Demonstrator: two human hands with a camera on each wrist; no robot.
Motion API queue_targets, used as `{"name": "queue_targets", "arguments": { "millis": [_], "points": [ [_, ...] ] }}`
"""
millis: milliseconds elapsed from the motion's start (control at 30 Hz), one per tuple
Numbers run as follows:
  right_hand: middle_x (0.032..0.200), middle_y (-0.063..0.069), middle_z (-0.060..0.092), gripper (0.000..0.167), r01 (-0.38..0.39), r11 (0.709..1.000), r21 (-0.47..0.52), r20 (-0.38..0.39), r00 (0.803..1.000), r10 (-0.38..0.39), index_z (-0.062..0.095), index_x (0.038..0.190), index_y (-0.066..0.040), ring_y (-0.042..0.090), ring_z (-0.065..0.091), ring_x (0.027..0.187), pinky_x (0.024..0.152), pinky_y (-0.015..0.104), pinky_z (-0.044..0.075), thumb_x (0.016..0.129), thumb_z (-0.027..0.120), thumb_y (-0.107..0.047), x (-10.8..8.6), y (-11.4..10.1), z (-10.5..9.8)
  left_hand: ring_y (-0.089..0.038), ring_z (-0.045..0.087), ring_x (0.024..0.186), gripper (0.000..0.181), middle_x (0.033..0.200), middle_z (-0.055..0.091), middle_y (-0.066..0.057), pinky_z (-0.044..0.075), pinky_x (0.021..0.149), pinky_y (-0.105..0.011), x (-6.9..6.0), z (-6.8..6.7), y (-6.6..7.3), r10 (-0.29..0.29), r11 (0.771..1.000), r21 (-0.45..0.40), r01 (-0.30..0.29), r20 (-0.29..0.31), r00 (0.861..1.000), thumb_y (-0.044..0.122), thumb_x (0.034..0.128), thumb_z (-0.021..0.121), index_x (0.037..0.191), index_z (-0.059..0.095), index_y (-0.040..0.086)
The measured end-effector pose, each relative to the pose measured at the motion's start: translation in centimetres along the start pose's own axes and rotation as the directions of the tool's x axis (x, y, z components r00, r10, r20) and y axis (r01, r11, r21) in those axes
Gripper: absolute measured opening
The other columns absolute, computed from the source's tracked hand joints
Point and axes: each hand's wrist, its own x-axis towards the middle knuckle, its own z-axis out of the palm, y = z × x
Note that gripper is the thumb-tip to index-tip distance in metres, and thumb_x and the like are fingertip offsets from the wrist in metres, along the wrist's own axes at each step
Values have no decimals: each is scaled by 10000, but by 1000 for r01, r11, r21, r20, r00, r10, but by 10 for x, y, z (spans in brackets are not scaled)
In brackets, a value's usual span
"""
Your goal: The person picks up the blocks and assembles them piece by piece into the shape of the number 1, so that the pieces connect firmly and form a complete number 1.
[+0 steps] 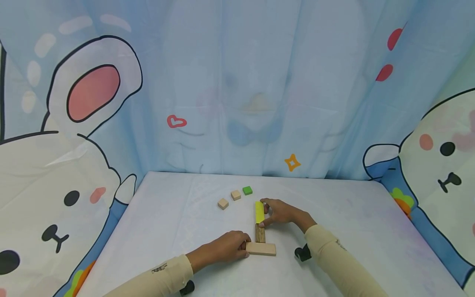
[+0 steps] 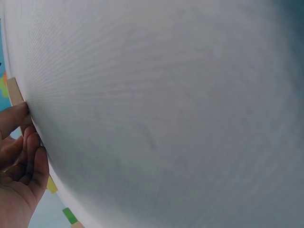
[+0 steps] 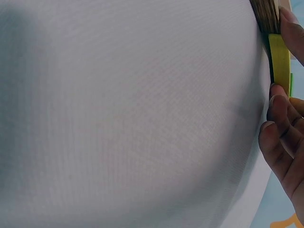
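A light wooden plank [image 1: 262,248] lies crosswise on the white table, its left end pinched by my left hand [image 1: 230,248]. From the plank's far side a dark brown grained block [image 1: 260,233] runs away from me, and a yellow block [image 1: 259,212] continues that line. My right hand [image 1: 281,212] grips the yellow block lengthwise, thumb at the near end and fingers at the far end. In the right wrist view the yellow block [image 3: 281,57] meets the brown one [image 3: 266,14]. The left wrist view shows the plank [image 2: 14,90] beyond my thumb, partly hidden.
Two small pale wooden cubes [image 1: 223,203] and a green block [image 1: 247,190] sit farther back, left of the yellow block. Beneath the right forearm a black device [image 1: 303,253] shows. A blue cartoon curtain [image 1: 252,82] hangs behind the table [image 1: 345,222].
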Motion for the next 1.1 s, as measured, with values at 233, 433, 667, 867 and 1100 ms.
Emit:
{"name": "queue_targets", "arguments": {
  "millis": [233, 433, 667, 867, 1100],
  "points": [
    [1009, -10, 578, 1009, -14, 1000, 12, 1, 1000, 14, 411, 1481, 8, 154, 514, 935, 880, 382, 453, 716, 897, -435, 1, 0, 0, 26, 493, 697, 282, 800, 565, 126, 441, 642, -148, 0, 0, -1, 5, 1000, -5, -5, -1, 1000, 200, 927, 739, 1177, 679, 83],
    [1018, -11, 580, 1014, -25, 1000, 3, 1, 1000, 25, 406, 1487, 1, 157, 513, 944, 893, 388, 450, 717, 893, -444, -1, -2, -1, 23, 494, 698, 280, 800, 566, 122, 443, 644, -149, 0, -1, 1, -6, 1000, -7, 6, 4, 1000, 196, 921, 745, 1172, 680, 88],
    [1011, -8, 579, 1023, -25, 1000, 3, 0, 1000, 25, 402, 1488, 6, 158, 511, 935, 865, 376, 439, 714, 895, -448, -1, -3, -1, 21, 494, 699, 275, 799, 564, 122, 443, 648, -152, 0, -2, 2, -13, 1000, -2, 13, 7, 1000, 198, 920, 746, 1169, 681, 100],
    [1011, -12, 578, 1021, -32, 999, -4, -1, 999, 32, 411, 1486, -7, 157, 511, 933, 853, 367, 441, 710, 894, -460, 1, 0, 1, 20, 499, 702, 278, 804, 564, 121, 448, 650, -152, -1, -3, 2, -14, 1000, -4, 14, 7, 1000, 199, 923, 743, 1176, 678, 102],
    [1007, -12, 575, 1012, -29, 1000, 7, -1, 1000, 29, 415, 1484, -6, 155, 508, 927, 840, 360, 434, 710, 897, -446, 3, 2, 1, 21, 497, 708, 291, 813, 564, 119, 447, 658, -151, -1, -3, 2, -11, 1000, 0, 11, 8, 1000, 200, 924, 742, 1188, 675, 96]
  ]
}}
